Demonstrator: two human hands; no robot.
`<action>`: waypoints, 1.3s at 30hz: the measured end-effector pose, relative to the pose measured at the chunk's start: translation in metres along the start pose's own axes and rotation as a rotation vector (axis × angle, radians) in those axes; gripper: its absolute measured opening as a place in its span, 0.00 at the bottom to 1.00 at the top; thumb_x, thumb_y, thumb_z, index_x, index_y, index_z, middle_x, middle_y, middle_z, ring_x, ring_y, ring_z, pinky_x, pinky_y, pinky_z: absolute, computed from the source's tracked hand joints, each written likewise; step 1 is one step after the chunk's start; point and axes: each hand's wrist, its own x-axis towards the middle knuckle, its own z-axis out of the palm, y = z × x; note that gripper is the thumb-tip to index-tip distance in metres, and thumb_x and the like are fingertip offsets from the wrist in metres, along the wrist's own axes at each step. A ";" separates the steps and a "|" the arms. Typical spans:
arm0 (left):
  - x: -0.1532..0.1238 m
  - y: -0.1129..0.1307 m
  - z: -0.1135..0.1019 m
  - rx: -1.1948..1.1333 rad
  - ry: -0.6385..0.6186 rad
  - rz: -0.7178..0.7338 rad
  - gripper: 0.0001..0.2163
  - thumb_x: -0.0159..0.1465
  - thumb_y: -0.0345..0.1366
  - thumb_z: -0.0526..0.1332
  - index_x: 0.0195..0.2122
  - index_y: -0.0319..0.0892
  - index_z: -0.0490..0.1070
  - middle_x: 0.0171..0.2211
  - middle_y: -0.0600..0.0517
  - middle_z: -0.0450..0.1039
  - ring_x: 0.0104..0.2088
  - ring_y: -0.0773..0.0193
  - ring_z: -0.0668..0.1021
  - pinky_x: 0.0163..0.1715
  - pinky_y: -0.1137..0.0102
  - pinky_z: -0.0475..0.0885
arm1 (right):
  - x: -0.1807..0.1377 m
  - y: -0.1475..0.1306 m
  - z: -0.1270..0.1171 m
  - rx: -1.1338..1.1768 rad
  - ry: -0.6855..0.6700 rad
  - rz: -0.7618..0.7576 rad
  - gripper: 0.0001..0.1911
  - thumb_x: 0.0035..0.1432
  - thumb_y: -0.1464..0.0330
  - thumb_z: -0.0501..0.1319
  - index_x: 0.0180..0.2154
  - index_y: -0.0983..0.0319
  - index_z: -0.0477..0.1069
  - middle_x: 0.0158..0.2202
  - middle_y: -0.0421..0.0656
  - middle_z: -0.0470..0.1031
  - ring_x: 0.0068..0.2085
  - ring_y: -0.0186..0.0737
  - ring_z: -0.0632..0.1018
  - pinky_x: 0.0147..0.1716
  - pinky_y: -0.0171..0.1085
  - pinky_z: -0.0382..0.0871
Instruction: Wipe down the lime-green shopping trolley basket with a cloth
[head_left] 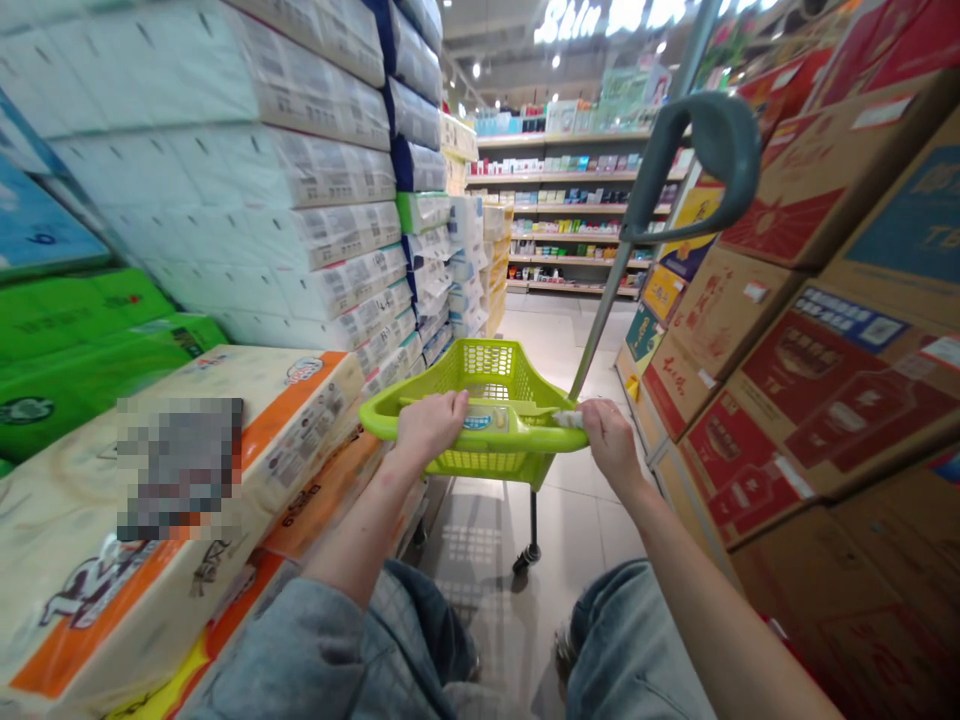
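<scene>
A lime-green shopping trolley basket (491,362) on legs with castors is in front of me in the aisle. My left hand (433,425) is closed around the left part of its near rim. At the right end of that rim, my right hand (609,438) is wrapped over the edge, beside something whitish and crumpled that I cannot make out. A metal pole (606,312) slants up from near my right hand to a grey loop handle (697,165); neither hand is on the handle. Slotted basket walls and floor show between my hands.
Wrapped tissue packs (330,170) are stacked high on the left, with a cream and orange pack (300,430) nearer me. Cardboard cartons (817,370) line the right side. Stocked shelves (570,205) stand beyond the tiled floor (592,515).
</scene>
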 end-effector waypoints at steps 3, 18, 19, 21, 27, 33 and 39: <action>-0.002 0.007 0.000 0.031 -0.003 -0.048 0.26 0.67 0.47 0.37 0.39 0.45 0.76 0.39 0.45 0.77 0.38 0.53 0.79 0.37 0.63 0.70 | 0.001 -0.012 -0.003 -0.155 -0.081 -0.019 0.19 0.66 0.63 0.46 0.27 0.60 0.66 0.28 0.44 0.70 0.36 0.41 0.70 0.37 0.39 0.64; -0.005 0.030 0.006 0.092 0.029 -0.077 0.28 0.68 0.44 0.35 0.41 0.44 0.75 0.37 0.46 0.77 0.38 0.54 0.79 0.36 0.63 0.70 | 0.029 -0.099 0.043 -0.712 -0.410 0.287 0.26 0.66 0.58 0.41 0.37 0.66 0.72 0.32 0.53 0.76 0.36 0.47 0.77 0.36 0.41 0.65; -0.006 0.031 0.007 0.090 0.032 -0.072 0.28 0.68 0.44 0.35 0.41 0.44 0.75 0.37 0.46 0.77 0.38 0.54 0.79 0.36 0.63 0.70 | 0.037 -0.094 0.040 -0.701 -0.478 0.314 0.28 0.67 0.57 0.40 0.35 0.66 0.73 0.31 0.53 0.77 0.36 0.47 0.78 0.35 0.41 0.66; -0.006 0.033 0.007 0.084 0.040 -0.068 0.27 0.68 0.44 0.35 0.40 0.45 0.75 0.37 0.47 0.77 0.38 0.55 0.79 0.36 0.63 0.70 | 0.049 -0.087 0.034 -0.667 -0.608 0.347 0.31 0.66 0.55 0.38 0.34 0.65 0.74 0.32 0.53 0.78 0.36 0.47 0.79 0.36 0.41 0.67; -0.005 0.033 0.010 0.073 0.058 -0.076 0.26 0.68 0.44 0.36 0.40 0.44 0.75 0.37 0.47 0.77 0.37 0.55 0.79 0.36 0.64 0.70 | 0.042 -0.086 0.031 -0.685 -0.605 0.296 0.30 0.66 0.54 0.38 0.40 0.64 0.73 0.35 0.52 0.78 0.39 0.45 0.79 0.39 0.40 0.66; -0.005 0.028 0.010 0.063 0.066 -0.077 0.26 0.68 0.43 0.36 0.40 0.44 0.75 0.37 0.46 0.77 0.38 0.56 0.79 0.37 0.65 0.70 | 0.026 -0.092 0.035 -0.688 -0.486 0.133 0.25 0.67 0.57 0.38 0.53 0.61 0.64 0.44 0.50 0.75 0.44 0.43 0.76 0.40 0.37 0.65; -0.004 0.024 0.015 -0.008 0.154 -0.009 0.21 0.67 0.46 0.42 0.45 0.43 0.71 0.40 0.46 0.76 0.39 0.56 0.79 0.40 0.63 0.71 | 0.050 -0.089 0.030 -0.722 -0.789 0.209 0.26 0.68 0.59 0.35 0.44 0.63 0.67 0.38 0.50 0.77 0.40 0.45 0.79 0.38 0.39 0.67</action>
